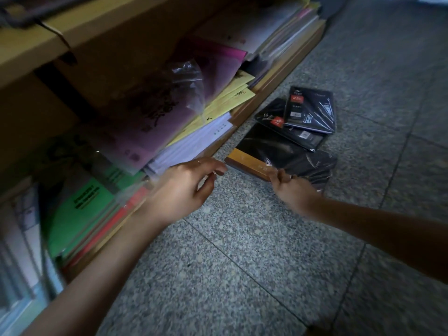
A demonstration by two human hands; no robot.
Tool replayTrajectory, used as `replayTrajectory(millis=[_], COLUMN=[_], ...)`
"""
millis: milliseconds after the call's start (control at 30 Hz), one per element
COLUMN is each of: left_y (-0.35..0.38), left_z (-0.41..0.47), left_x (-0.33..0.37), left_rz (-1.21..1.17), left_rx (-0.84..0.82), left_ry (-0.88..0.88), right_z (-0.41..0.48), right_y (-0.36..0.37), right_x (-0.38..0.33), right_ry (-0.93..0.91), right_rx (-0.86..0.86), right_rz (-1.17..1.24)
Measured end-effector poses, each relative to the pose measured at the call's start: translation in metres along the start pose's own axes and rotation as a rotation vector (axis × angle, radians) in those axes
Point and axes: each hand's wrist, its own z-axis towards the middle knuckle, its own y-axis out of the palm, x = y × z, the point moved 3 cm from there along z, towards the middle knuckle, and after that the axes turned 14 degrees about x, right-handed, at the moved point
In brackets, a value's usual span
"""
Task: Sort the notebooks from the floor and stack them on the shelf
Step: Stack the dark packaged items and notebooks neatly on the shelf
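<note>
**Several wrapped notebooks on the floor, one held at its corner**

Grey speckled floor (266, 263) fills the right and near part of the view. The wooden shelf (291, 66) runs along the left from near to far, its upper board cut off by the top edge. On its lower board lie slumped piles: purple sheets (150, 122), green booklets (80, 209) nearer and to the left, yellow sheets (232, 98) farther on, and a clear plastic bag (189, 81) on top. Motion blur smears these piles, and their print cannot be read.

On the floor just beside the shelf's foot lie the black notebooks in shiny wrap. The far notebook (310, 110) overlaps a second notebook (291, 132); both bear red labels. Nearer lies the tan-edged notebook (261, 151), resting on at least one dark notebook (320, 166) that is mostly hidden beneath it.

The right hand (291, 190) grips the tan-edged notebook at its near right corner, fingers curled over the tan band; the fingertips are blurred. The left hand (184, 185) hangs by the shelf's edge with fingers loosely bent, thumb and forefinger close together and holding nothing visible. Its forefinger tip is just beside the notebook's left corner; whether it touches cannot be told. A thin ring (199, 162) shows on one finger.
</note>
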Motion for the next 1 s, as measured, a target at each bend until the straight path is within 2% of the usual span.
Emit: replayTrajectory(millis=[67,267,400,500,600,667,767,867,933,1000], left_y=[0.009,0.029,0.033,0.036,0.033,0.025,0.015,0.009,0.004,-0.006], left_z=[-0.004,-0.016,-0.015,-0.015,-0.007,-0.003,-0.007,-0.016,-0.020,-0.021], left_x=[0.000,0.009,0.026,0.043,0.064,0.073,0.079,0.081,0.078,0.073], left_rz=[-0.066,-0.371,-0.675,-0.970,-1.157,-1.253,-1.423,-1.404,-1.293,-1.160], left_rx=[-0.017,-0.039,-0.051,-0.129,-0.179,-0.104,0.037,0.098,0.129,0.196], left_ry=[-0.070,-0.344,-0.678,-0.930,-0.957,-1.015,-1.073,-1.092,-1.105,-1.086], right_z=[0.005,0.008,-0.010,-0.030,-0.048,-0.055,-0.061,-0.070,-0.072,-0.066], right_y=[-0.014,-0.093,-0.140,-0.172,-0.197,-0.204,-0.213,-0.221,-0.226,-0.221], right_x=[0.009,0.045,0.049,0.026,0.000,-0.014,-0.026,-0.027,-0.024,-0.011], right_ry=[-0.001,0.201,0.357,0.263,0.093,-0.019,-0.070,-0.100,-0.167,-0.126], right_rx=[0.102,0.281,0.372,0.371,0.397,0.458,0.529,0.540,0.478,0.437], right_rz=[0.088,0.349,0.631,0.716,0.709,0.608,0.454,0.487,0.683,0.893])
